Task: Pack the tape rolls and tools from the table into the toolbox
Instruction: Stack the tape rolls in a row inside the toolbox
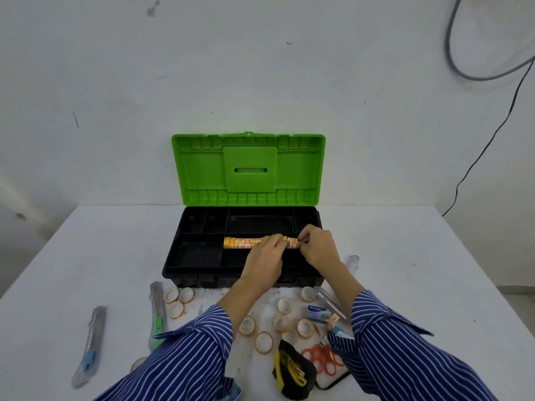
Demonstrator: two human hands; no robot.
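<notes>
While both hands work inside the open toolbox (pixel 173 264), a row of tape rolls (pixel 246 243) lies on its side along the tray's front right compartment, pressed edge to edge like a tube. The left hand (pixel 265 257) rests over the row's right part with fingers curled on it, and the right hand (pixel 317 247) pinches the last roll at the right end, so both are gripping tape, not free.

The row is the main risk, in my judgement. It holds its line only because the hands squeeze it from the end and the top; if either lets go before the rolls sit against the compartment wall, the end ones could tip flat or roll into the empty space in front. Whether the row already touches the wall at the right I cannot tell, since the hands cover that end.

Much is left on the table (pixel 86 250): 3 loose rolls (pixel 178 301) near the box's front left, more scattered between the sleeves, 2 utility knives (pixel 156 311) at the left, a tape measure (pixel 292 369), orange scissors (pixel 320 357) and a small blue box (pixel 318 312). The striped sleeves (pixel 188 351) hang low over these, and a forearm drawn back carelessly could sweep rolls toward the near table edge. The green lid (pixel 249 169) stands upright against the wall; a knock to the box might bring it down onto the hands.
</notes>
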